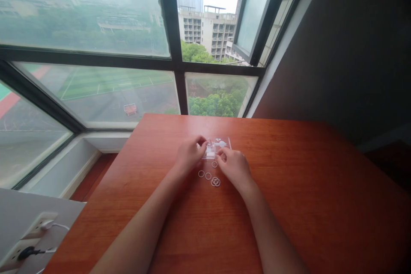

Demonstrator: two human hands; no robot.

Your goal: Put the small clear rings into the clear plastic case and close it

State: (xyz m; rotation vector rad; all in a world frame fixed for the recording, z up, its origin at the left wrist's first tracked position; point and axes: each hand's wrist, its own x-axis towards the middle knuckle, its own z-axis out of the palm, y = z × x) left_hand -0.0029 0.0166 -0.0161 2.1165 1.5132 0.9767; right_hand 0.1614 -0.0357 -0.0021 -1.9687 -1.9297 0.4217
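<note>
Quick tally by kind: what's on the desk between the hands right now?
Small pale rings lying loose on the red-brown wooden table: 5, counting the overlapping pair as 2
Small clear plastic bags: 1, touched by the left hand and the right hand
Total: 6

A reddish-brown wooden worktop (305,205) sits against a large dark-framed window (170,64). Through the glass: a green sports field (109,83), trees (215,105) and a pale multi-storey building (208,30) under hazy sky. At lower left, a white power strip (28,235) with cables plugged in.
</note>
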